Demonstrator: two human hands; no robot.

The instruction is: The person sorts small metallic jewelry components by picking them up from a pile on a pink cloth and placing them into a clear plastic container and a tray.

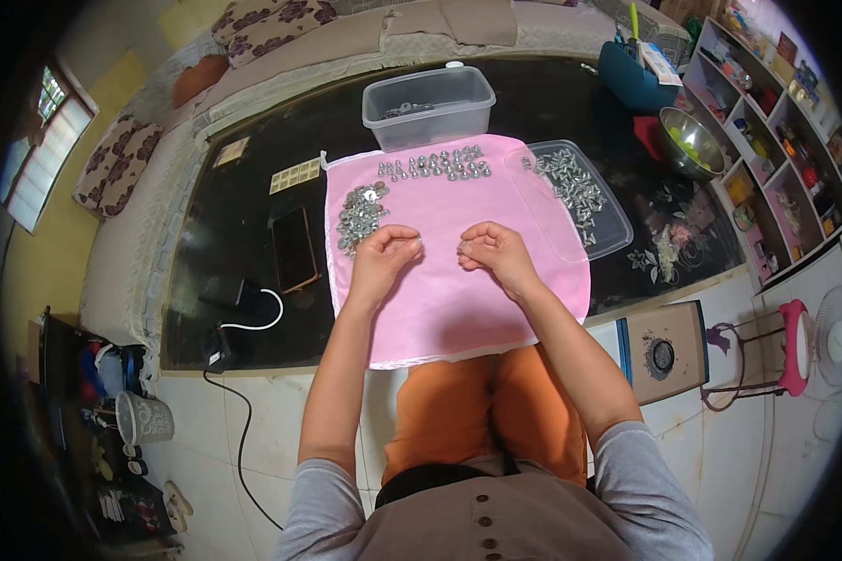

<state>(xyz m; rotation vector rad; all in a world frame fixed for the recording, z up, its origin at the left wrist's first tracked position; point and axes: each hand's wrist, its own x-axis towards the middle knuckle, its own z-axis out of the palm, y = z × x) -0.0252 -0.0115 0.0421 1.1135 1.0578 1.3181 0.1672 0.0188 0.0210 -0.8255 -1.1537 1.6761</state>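
Note:
A pink cloth [463, 294] lies in front of me, with both my hands above it, a short gap between them. The fingers of my left hand [391, 249] are drawn together at the tips, beside a pile of metal washers [359, 214]. Thumb and fingertips also meet on my right hand [497, 254]. Whether a small part sits in either pinch is too small to tell. Along the cloth's far side, several screws with washers [435, 165] stand in rows. Loose screws [572, 186] are heaped on a clear plastic lid [614, 224] at the right, partly over the cloth.
Behind the cloth stands a clear plastic tub [428, 130] with metal parts inside. A smartphone [295, 249] and a charger with a white cable [256, 326] lie left on the dark tabletop [182, 308]. To the right are a steel bowl [691, 144] and a teal holder [628, 77].

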